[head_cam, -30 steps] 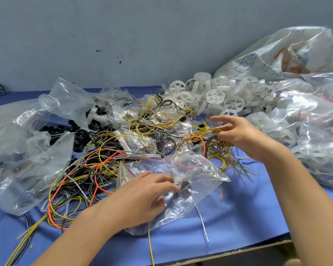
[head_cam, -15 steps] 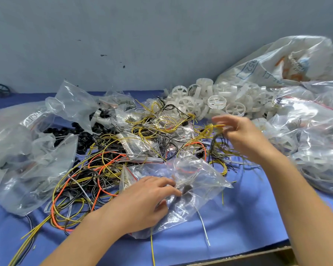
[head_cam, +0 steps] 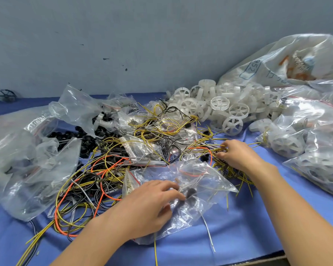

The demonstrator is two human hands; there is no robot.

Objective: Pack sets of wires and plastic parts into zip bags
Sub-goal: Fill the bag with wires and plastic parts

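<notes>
Over at ten o'clock, far back on the desk, sits a lone black wheel against the wall. At nine o'clock lie the crumpled clear bags, big and loose, and at their three o'clock edge a heap of black plastic parts spills out. At seven o'clock from that heap is the loose tangle: orange, yellow and black wires looped over each other, with strands trailing off towards the near edge.

The left hand comes in at six o'clock. It is planted on the zip bag, the grip clamped on the film with bent fingers on top and the thumb tucked in below. That bag lies flat on the blue desk, near the front edge, with a few wires and a dark piece showing through it. At its eleven o'clock is a smaller filled bag, lying on the tangle.

At two o'clock from the zip bag, the right hand is down in the yellow wires, grip closed on a bunch of them, thumb and fingertips dug in. An orange strand curls just beside its thumb.

Beyond it at twelve o'clock sits the pile of white plastic wheels. At three o'clock the packed bags are stacked up, holding white wheels, and at one o'clock a large printed sack leans on the wall.
</notes>
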